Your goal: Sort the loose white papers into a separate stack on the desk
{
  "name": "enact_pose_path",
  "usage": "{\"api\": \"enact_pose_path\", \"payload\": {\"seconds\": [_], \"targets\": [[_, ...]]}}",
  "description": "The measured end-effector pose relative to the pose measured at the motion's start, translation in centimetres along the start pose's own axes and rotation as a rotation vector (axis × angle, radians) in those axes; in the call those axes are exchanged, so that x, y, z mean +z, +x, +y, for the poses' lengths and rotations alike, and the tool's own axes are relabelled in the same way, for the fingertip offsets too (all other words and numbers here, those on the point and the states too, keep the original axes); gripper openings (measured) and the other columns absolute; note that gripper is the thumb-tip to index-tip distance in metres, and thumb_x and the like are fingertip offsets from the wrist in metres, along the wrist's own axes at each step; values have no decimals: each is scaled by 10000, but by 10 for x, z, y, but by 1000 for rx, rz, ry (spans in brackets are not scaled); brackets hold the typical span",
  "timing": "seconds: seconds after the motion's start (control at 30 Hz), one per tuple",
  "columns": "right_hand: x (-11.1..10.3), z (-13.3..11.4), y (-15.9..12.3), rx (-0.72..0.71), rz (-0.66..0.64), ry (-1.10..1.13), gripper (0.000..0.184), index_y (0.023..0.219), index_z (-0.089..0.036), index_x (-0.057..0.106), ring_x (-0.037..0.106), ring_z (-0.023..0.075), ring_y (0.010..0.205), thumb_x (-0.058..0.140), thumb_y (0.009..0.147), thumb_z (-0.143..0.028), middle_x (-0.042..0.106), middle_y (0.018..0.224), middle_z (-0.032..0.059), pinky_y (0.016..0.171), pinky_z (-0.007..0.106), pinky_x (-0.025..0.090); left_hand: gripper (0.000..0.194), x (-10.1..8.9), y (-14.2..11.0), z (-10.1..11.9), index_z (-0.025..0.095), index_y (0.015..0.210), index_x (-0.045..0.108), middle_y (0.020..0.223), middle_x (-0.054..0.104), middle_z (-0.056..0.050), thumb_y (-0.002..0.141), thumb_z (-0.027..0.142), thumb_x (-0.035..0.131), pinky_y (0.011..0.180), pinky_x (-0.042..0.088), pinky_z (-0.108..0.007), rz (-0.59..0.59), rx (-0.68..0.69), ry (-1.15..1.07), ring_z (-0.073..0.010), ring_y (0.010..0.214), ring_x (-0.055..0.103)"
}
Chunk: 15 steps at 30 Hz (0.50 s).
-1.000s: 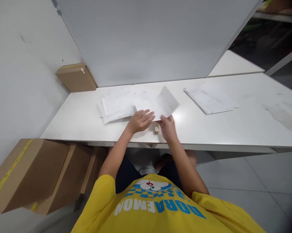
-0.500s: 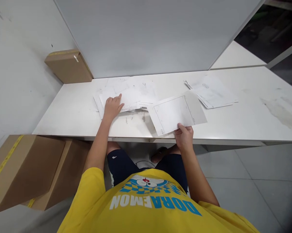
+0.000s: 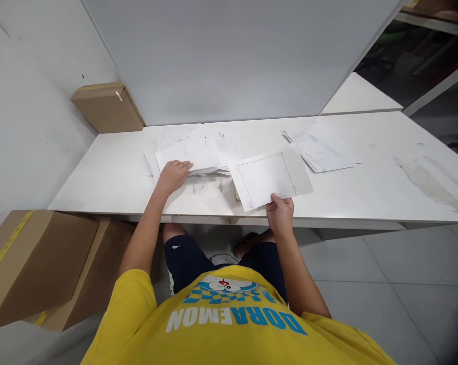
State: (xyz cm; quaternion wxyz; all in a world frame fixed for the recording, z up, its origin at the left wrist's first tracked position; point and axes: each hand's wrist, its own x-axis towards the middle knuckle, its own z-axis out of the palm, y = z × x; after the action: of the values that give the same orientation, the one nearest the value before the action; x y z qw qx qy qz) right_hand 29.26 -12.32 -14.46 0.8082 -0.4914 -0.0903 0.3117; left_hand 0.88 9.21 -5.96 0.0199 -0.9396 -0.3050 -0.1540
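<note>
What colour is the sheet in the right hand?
White, with a thin dark printed border; the sheet shows best in the head view.

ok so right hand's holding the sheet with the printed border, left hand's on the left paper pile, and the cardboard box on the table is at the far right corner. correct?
Box position is wrong: the head view shows the cardboard box at the far left corner of the table. Right hand holding the bordered sheet, left hand on the left paper pile: fine.
</note>
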Motion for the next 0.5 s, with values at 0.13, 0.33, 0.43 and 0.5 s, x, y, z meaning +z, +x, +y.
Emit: {"api": "enact_pose_path", "payload": {"seconds": [0.13, 0.33, 0.43, 0.5], "targets": [[9, -3, -16, 10, 40, 12, 270, 729, -221, 498, 651, 170, 870, 739, 624, -286, 678, 821, 9, 742, 294, 545, 427, -13, -2, 28, 121, 1312, 581, 1270, 661, -131, 999, 228, 310, 1054, 447, -453, 330, -168, -68, -271, 1288, 507], [37, 1, -88, 231, -231, -47, 285, 926, -235, 631, 653, 205, 916, 738, 685, -344, 712, 909, 10, 761, 332, 556, 489, -22, -48, 133, 166, 1462, 447, 1455, 534, -108, 982, 203, 361, 1119, 375, -484, 140, -51, -12, -311, 1436, 367], [49, 8, -114, 317, -339, 25, 338, 1028, -258, 640, 656, 203, 929, 713, 705, -328, 724, 967, 11, 758, 324, 553, 507, -11, -75, 172, 176, 1481, 426, 1530, 439, -121, 982, 264, 406, 1137, 347, -516, -8, -14, 7, -352, 1442, 354], [53, 14, -123, 361, -378, 52, 382, 1073, -268, 640, 658, 194, 917, 696, 696, -296, 728, 1007, 11, 756, 317, 547, 565, -2, -87, 183, 158, 1497, 399, 1571, 355, -154, 973, 362, 459, 1143, 331, -550, -54, -9, 9, -390, 1453, 319]]}}
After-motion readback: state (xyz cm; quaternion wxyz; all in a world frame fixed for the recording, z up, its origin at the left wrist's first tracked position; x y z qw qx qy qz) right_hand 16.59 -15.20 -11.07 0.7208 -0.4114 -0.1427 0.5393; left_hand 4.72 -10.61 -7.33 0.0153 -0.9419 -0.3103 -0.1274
